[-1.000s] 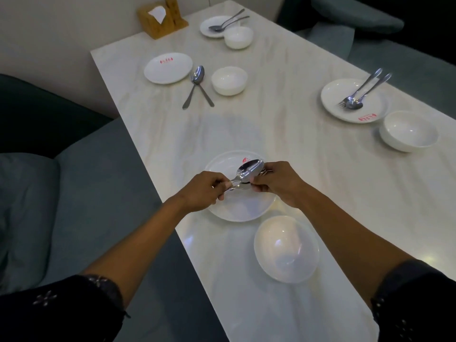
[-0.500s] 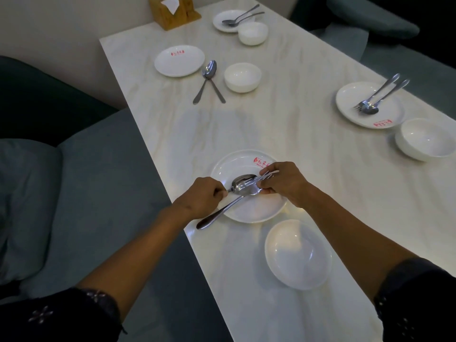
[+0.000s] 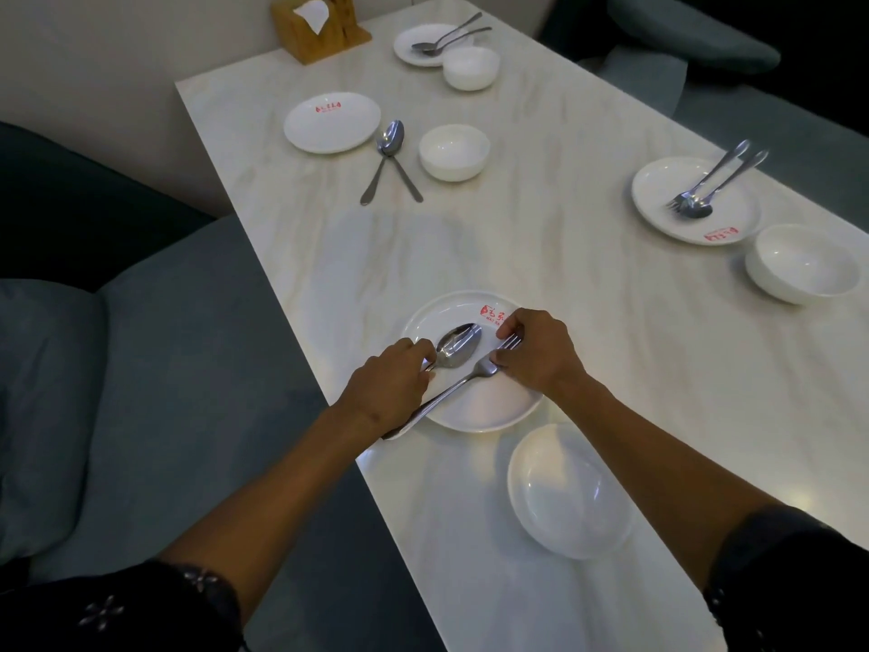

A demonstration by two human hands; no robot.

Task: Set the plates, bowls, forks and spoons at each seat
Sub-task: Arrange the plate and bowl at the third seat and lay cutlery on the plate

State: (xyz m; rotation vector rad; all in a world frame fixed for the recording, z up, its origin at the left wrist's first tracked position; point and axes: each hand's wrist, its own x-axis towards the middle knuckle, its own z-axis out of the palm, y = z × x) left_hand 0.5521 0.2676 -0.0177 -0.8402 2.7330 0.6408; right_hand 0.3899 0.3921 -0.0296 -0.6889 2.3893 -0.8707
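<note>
Near the table's (image 3: 541, 256) left edge, over the near plate (image 3: 489, 407) | spoon (image 3: 458, 344) pinched at its neck by the left hand (image 3: 388, 388), bowl pointing away | fork (image 3: 463, 378) pinched near its prongs by the right hand (image 3: 536, 352), handle slanting back to the left edge | left hand is nearer that handle.

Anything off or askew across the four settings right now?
One oddity: at the far-left seat the cutlery lies crossed on the bare table between plate and bowl, whereas the two right-side settings keep theirs on the plate. Nothing spilled or broken.
</note>
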